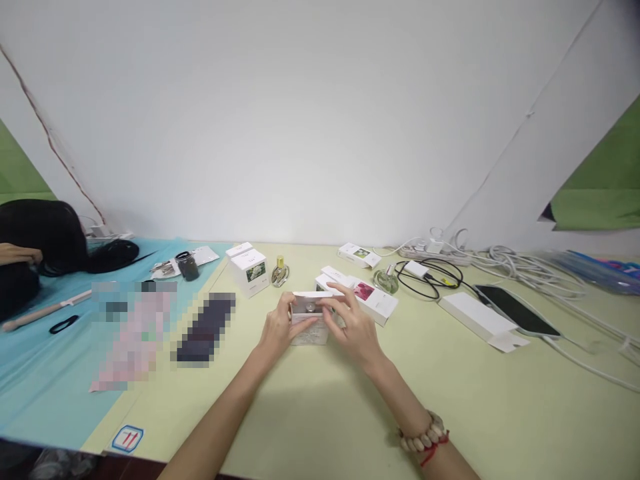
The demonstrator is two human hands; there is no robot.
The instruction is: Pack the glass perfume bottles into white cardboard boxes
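Note:
A small white carton [309, 335] with its top open stands upright in front of me, and something round and shiny shows inside its opening. My left hand [277, 327] grips the carton's left side, thumb across the near face. At the right edge of the opening, the fingers of my right hand [354, 330] are bent and pinch the rim or flap; exactly what they hold is partly hidden. Just beyond lie white boxes with a pink flower picture [364, 291]. A glass perfume bottle with a gold cap [280, 272] stands behind to the left, near a white box with a flower picture [250, 272].
Another glass bottle [386, 281] and a small white box [359, 255] are at the back. To the right lie an opened white box [477, 319], a phone [517, 311] and tangled cables [530, 270]. On the left, a blue cloth [55, 373] holds a dark jar [187, 267]; another person's hand [20, 253] touches black hair.

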